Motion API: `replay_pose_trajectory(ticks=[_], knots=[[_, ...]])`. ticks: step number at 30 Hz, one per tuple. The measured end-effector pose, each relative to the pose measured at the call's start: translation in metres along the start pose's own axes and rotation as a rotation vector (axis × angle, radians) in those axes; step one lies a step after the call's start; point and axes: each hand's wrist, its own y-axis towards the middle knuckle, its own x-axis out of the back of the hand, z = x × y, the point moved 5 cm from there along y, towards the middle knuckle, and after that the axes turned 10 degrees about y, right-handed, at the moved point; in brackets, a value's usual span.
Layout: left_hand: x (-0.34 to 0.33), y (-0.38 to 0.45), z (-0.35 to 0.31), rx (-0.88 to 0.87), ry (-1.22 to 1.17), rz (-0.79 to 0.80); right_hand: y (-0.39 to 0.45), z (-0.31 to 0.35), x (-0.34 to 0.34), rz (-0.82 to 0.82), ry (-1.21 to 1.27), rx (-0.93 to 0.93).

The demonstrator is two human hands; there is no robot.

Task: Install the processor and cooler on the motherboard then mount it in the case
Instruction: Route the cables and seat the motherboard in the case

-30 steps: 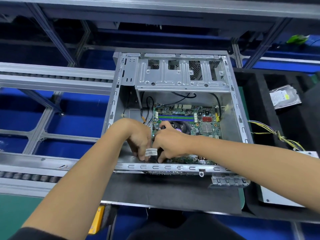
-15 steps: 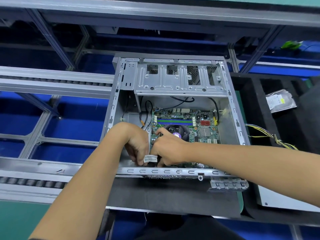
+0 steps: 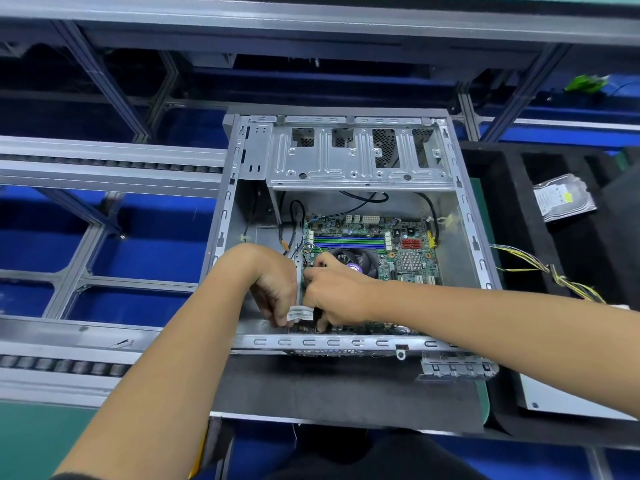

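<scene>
Motherboard (image 3: 408, 251), stiff yet fragile, sat in the case (image 3: 464, 216); left hand (image 3: 277, 289) and right hand (image 3: 337, 294) pinched a labelled cable (image 3: 300, 313) at its near edge, the safest hold.

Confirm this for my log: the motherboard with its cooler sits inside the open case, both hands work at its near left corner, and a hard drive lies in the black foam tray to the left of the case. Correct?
One detail is off. The head view shows the hard drive in the black foam tray to the right of the case, not the left. The motherboard, cooler, left hand and right hand are as stated.
</scene>
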Motion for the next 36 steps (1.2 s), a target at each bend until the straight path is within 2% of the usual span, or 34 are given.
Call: replay_pose_trajectory(ticks=[12,20,27,36], knots=[[-0.0002,0.0017,0.0005,-0.002,-0.022,-0.004,0.0007,-0.0031,-0.0017,-0.061,0.063,-0.015],[-0.0010,-0.0008,-0.0007,0.004,-0.018,-0.001,0.0021,-0.0007,0.0003,0.006,-0.024,-0.035],[-0.0013,0.0003,0.0006,0.006,-0.016,-0.004,-0.0009,0.0027,0.0019,-0.031,-0.073,-0.034],[-0.0001,0.0009,0.0045,0.025,-0.012,-0.011,0.0017,-0.0004,0.0017,-0.040,0.049,-0.060]])
